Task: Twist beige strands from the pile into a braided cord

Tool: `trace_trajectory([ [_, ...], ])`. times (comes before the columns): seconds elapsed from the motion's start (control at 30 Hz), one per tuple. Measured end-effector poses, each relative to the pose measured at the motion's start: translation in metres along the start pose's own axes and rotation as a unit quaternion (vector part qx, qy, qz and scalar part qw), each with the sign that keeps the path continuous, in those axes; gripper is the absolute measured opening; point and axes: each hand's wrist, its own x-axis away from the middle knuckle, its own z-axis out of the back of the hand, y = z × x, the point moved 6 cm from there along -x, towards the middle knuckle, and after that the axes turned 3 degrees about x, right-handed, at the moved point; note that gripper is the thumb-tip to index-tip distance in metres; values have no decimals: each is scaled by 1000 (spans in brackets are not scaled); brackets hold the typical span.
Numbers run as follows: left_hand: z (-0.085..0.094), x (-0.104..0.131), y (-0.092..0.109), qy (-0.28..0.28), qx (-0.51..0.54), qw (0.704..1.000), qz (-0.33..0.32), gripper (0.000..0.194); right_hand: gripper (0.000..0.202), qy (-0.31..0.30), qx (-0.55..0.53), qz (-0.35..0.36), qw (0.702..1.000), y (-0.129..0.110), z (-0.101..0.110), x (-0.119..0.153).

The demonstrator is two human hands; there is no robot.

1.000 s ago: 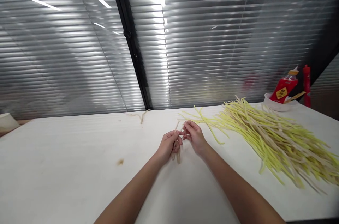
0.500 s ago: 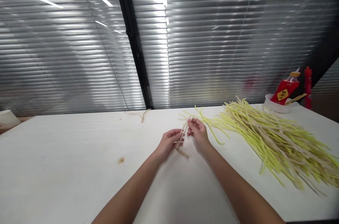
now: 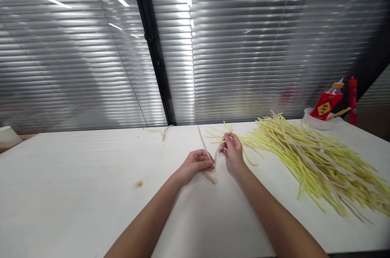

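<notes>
While both hands meet at frame centre over the white table [image 3: 76, 176], left hand [image 3: 195, 163] pinching a pale strand [image 3: 203, 142], right hand [image 3: 233, 151] gripping another beige strand [image 3: 217, 150], yellow strand pile [image 3: 313, 156] at right, red bottle [image 3: 328, 103] upper right, label unreadable.

Yellow strand pile [image 3: 317, 160] runs past right edge.

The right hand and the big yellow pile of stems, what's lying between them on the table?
In the head view, a few loose yellow stems trail from the pile toward the right hand; otherwise bare white table.
</notes>
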Motion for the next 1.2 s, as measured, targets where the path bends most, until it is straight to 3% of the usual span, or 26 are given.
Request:
trace_trajectory([
  [0.1,3,-1,3,45,22,999,-14,25,36,-33,32,-35,998,3,-3,0],
  [0.27,19,-2,9,135,52,987,-71,26,32,-218,167,-107,956,23,-22,16],
  [0.37,27,-1,10,167,54,980,-91,26,29,-273,189,-91,939,28,-29,25],
  [0.73,25,5,7,238,106,963,-69,30,28,-243,206,-42,947,32,-29,23],
  [0.93,26,6,7,250,92,959,-101,29,24,-217,202,-14,955,31,-30,26],
  [1.2,23,7,12,240,53,957,-152,23,24,-222,149,-39,963,34,-35,28],
])
